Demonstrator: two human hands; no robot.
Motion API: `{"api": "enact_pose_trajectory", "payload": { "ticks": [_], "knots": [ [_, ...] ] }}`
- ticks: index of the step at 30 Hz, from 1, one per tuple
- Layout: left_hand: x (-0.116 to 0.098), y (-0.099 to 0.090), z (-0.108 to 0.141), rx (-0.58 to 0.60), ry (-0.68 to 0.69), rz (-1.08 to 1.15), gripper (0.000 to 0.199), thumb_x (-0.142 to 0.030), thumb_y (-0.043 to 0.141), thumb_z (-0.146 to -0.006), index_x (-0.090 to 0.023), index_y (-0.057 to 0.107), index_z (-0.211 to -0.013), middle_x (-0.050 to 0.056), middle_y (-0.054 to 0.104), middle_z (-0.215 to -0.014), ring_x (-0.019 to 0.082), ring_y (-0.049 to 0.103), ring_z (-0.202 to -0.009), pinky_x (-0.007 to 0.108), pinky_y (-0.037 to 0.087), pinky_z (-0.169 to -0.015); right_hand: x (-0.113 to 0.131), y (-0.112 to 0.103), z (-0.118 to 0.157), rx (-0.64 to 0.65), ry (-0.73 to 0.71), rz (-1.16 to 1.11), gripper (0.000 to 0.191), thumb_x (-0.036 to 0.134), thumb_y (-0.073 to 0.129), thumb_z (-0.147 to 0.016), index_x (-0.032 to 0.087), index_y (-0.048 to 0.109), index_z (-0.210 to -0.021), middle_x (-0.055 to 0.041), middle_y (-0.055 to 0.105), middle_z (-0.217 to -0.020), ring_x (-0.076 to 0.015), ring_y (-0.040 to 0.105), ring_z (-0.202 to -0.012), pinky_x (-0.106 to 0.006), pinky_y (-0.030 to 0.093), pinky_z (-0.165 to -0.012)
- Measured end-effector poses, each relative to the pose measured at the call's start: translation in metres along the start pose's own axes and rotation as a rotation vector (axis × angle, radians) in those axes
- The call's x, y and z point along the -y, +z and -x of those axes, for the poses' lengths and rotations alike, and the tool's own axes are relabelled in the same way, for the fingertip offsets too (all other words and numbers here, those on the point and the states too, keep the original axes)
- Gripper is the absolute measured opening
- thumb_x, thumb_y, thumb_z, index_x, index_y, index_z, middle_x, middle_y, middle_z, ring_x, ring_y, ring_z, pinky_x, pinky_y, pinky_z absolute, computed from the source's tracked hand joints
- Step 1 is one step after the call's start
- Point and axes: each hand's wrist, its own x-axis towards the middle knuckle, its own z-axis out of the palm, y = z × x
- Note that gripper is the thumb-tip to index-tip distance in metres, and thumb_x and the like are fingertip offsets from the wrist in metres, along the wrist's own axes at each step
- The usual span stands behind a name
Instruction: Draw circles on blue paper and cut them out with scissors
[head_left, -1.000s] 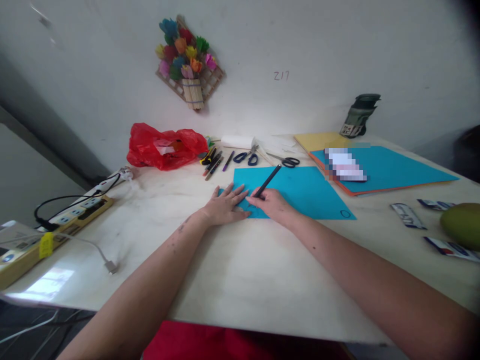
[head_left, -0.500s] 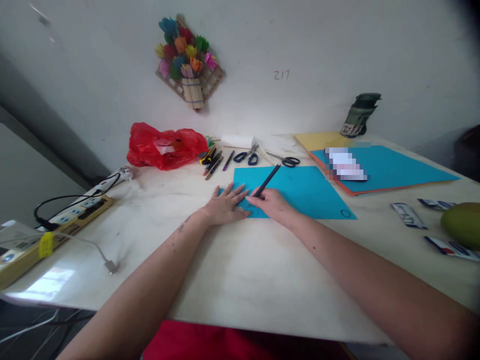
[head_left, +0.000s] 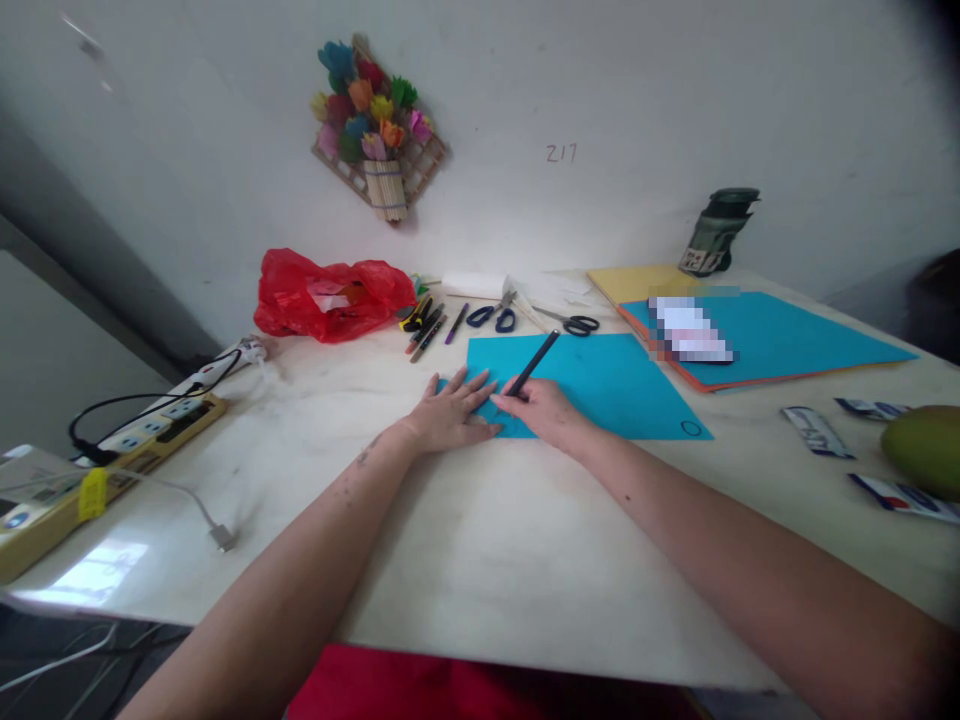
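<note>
A sheet of blue paper [head_left: 592, 375] lies on the pale table [head_left: 480, 560]. Flat on its left part rests my left hand [head_left: 454, 412], fingers spread. My right hand [head_left: 541, 408] grips a dark pen [head_left: 536, 362], which slants up and to the right. Its tip is low over the paper beside my left thumb, largely hidden by my fingers. Near the sheet's lower right corner is a small drawn circle [head_left: 691, 428].
Behind the sheet lie two pairs of scissors [head_left: 493, 316], several markers [head_left: 429, 335] and a red plastic bag [head_left: 330, 295]. To the right are stacked coloured sheets [head_left: 795, 335], a bottle [head_left: 718, 232] and small packets [head_left: 817, 432]. A power strip [head_left: 142, 440] sits at left.
</note>
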Motion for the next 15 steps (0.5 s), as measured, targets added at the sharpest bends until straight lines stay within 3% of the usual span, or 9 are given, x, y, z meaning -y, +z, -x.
{"api": "enact_pose_trajectory", "payload": {
  "ticks": [15],
  "knots": [
    [-0.0013,-0.0008,0.0001,-0.002,0.003,0.001,0.073,-0.069,0.021,-0.074,-0.031,0.011,-0.136,-0.004,0.004,-0.143,0.028,-0.003,-0.129,0.055,-0.002,-0.098,-0.0029,0.0022,-0.0009,-0.013,-0.011,0.026,0.028,0.044,0.051,-0.074,0.018,0.063,-0.078,-0.0029,0.064,-0.069,-0.0137,0.057,-0.066,-0.024,0.042,-0.059]
  ]
}}
